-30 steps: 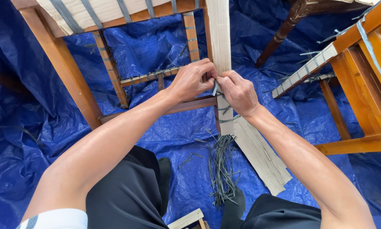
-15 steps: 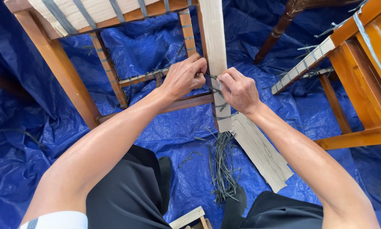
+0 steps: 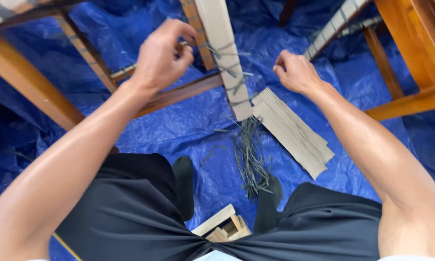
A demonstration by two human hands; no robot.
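Observation:
A wooden chair leg wrapped in a cardboard strip (image 3: 223,48) stands in front of me, bound by several grey ties (image 3: 236,77) with loose ends sticking out. My left hand (image 3: 162,55) is just left of the leg, its fingers pinched together on a thin tie end beside the rung. To the right of the leg and clear of it, my right hand (image 3: 294,72) is curled into a loose fist with nothing visible in it. A bundle of spare grey ties (image 3: 251,157) lies on the blue tarp (image 3: 178,125) between my knees.
A stack of cardboard strips (image 3: 292,133) lies on the tarp right of the leg. The chair's orange-brown frame (image 3: 29,82) spans the left, and a second wooden chair (image 3: 411,58) stands at right. Small wood offcuts (image 3: 222,227) sit by my lap.
Both hands were together at the ties on the wrapped leg; now they have drawn apart, left hand to the left, right hand to the right. The camera has come closer.

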